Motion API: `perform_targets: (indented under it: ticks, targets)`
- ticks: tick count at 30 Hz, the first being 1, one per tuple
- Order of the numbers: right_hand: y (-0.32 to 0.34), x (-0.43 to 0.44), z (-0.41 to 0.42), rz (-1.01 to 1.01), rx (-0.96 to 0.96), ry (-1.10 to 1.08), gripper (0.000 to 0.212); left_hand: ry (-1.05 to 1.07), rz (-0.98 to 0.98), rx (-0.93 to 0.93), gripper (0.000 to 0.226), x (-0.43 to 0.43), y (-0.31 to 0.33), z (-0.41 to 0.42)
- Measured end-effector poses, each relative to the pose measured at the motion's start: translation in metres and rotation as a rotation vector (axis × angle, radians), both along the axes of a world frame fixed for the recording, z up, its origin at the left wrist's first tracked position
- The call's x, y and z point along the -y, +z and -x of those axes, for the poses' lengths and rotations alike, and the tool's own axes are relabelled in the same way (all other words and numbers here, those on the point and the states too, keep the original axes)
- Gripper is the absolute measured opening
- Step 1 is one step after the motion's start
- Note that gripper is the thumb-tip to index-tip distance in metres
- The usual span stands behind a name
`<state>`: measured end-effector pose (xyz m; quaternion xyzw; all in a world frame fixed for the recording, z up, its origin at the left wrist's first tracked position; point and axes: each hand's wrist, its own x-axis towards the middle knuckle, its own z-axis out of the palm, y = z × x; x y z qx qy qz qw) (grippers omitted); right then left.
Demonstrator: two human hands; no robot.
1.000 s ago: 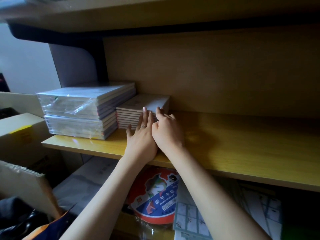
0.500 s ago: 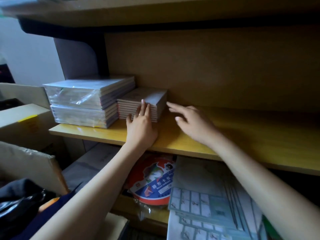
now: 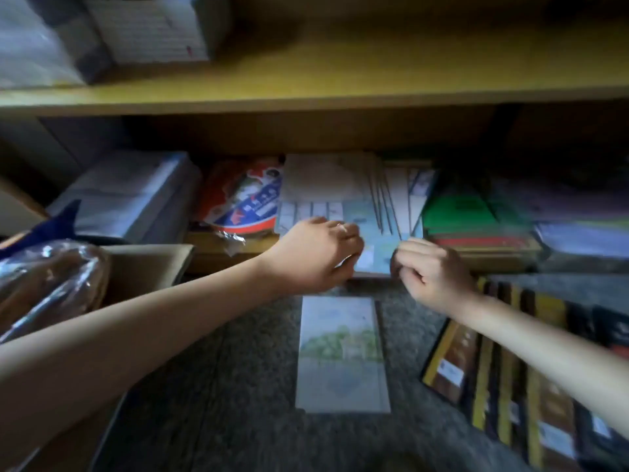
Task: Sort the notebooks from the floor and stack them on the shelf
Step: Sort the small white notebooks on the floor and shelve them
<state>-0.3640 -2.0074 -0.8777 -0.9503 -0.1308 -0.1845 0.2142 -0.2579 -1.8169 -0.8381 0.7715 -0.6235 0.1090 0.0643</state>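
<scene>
Both hands are low, under the yellow shelf (image 3: 306, 95). A pile of pale blue notebooks (image 3: 374, 257) lies at the front of the lower level. My left hand (image 3: 316, 255) curls its fingers around the pile's left edge, and my right hand (image 3: 430, 272) curls at its right edge. The frame is blurred, so the exact hold is unclear. One pale notebook with a green landscape cover (image 3: 342, 352) lies flat on the grey floor in front of my hands. On the shelf above, at top left, stands the stacked notebook pile (image 3: 149, 28) beside wrapped packs (image 3: 30, 46).
Brown and yellow notebooks (image 3: 503, 373) fan out on the floor at right. The lower level holds a white wrapped pack (image 3: 129, 195), a red round-card packet (image 3: 245, 199), grid sheets (image 3: 340, 185) and green books (image 3: 469, 212). A cardboard box (image 3: 143, 267) with a plastic bag (image 3: 47, 281) stands left.
The view has dropped from the shelf to the floor. Both hands left the stack on the shelf and came down to the pale blue notebooks below it, fingers now curled.
</scene>
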Motion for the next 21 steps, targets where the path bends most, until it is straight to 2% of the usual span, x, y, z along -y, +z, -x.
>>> perform_targets:
  ticks: [3,5,7,8,10,12,15,18,21]
  targets:
    - [-0.066,-0.006,0.024,-0.309,-0.325,-0.208,0.027,0.294,-0.344,-0.321,0.027,-0.018,-0.073,0.018]
    - [-0.094,-0.017,0.032,-0.411,-0.596,-0.314,0.029,0.504,-0.493,-0.573,0.037,-0.033,-0.112,0.027]
    - [-0.114,-0.029,0.034,-0.559,-0.86,-0.429,0.038,0.663,-0.468,-0.805,0.044,-0.047,-0.135,0.037]
    - [-0.123,-0.034,0.034,-0.639,-0.948,-0.482,0.044,0.715,-0.417,-0.946,0.039,-0.051,-0.14,0.043]
    - [-0.137,-0.039,0.033,-0.721,-1.016,-0.573,0.046,0.776,-0.307,-1.214,0.029,-0.06,-0.152,0.05]
    - [-0.144,-0.043,0.03,-0.748,-1.015,-0.631,0.042,0.821,-0.233,-1.381,0.029,-0.062,-0.156,0.053]
    - [-0.149,-0.047,0.027,-0.777,-1.015,-0.676,0.035,0.994,-0.092,-1.57,0.03,-0.054,-0.16,0.056]
    - [-0.149,-0.049,0.026,-0.809,-1.032,-0.677,0.031,1.147,-0.042,-1.71,0.023,-0.045,-0.161,0.057]
    - [-0.147,-0.044,0.028,-0.98,-1.029,-0.686,0.024,1.161,-0.062,-1.796,0.024,-0.043,-0.155,0.051]
